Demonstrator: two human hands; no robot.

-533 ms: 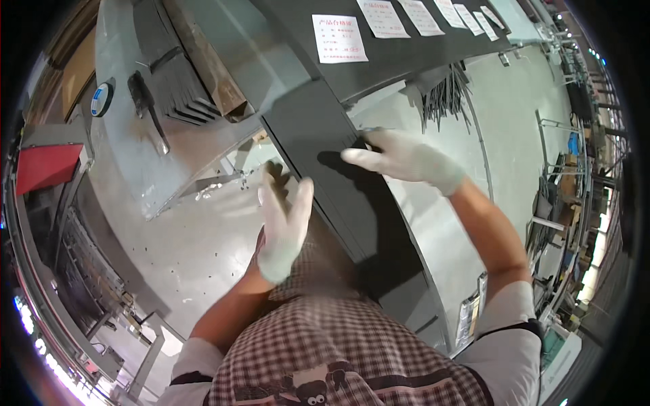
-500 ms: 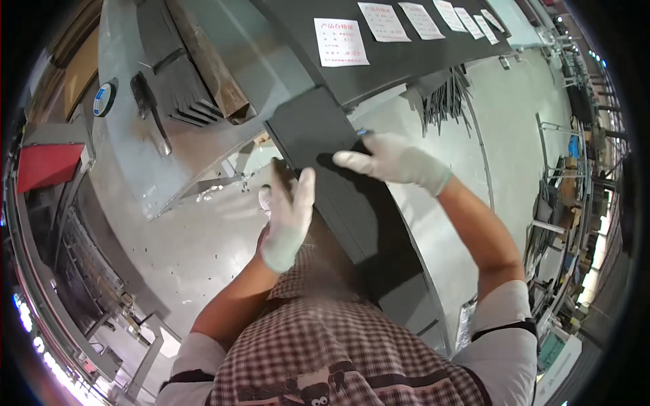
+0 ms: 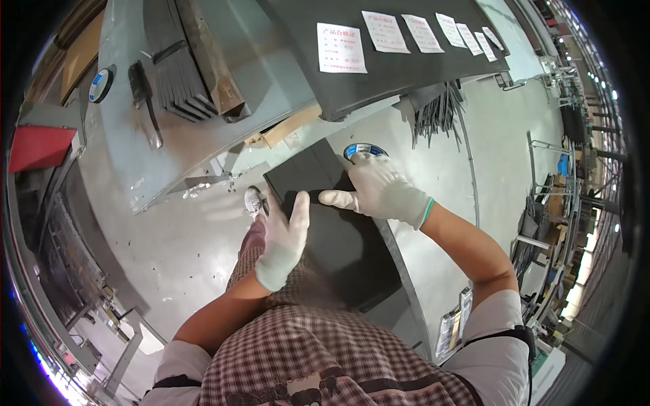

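Observation:
A long dark grey flat panel runs from near my body toward the workbench, its far end short of the benches. My left hand, in a white glove, grips its left edge, thumb on the top face and fingers along the side. My right hand, gloved too, lies at the opposite edge with its thumb pointing inward over the panel. A roll of tape with a blue and white label sticks out at the fingertips of that hand. The undersides of both grips are hidden.
A metal workbench at far left bears bundled dark strips, a brush and another tape roll. Printed paper slips lie on a dark surface ahead. Thin dark strips hang beneath it. My shoe stands on the floor.
The panel has come toward me, its far end drawing away from the benches. My right hand has moved down with the tape roll, now more visible. My left fingers, blurred before, rest along the edge.

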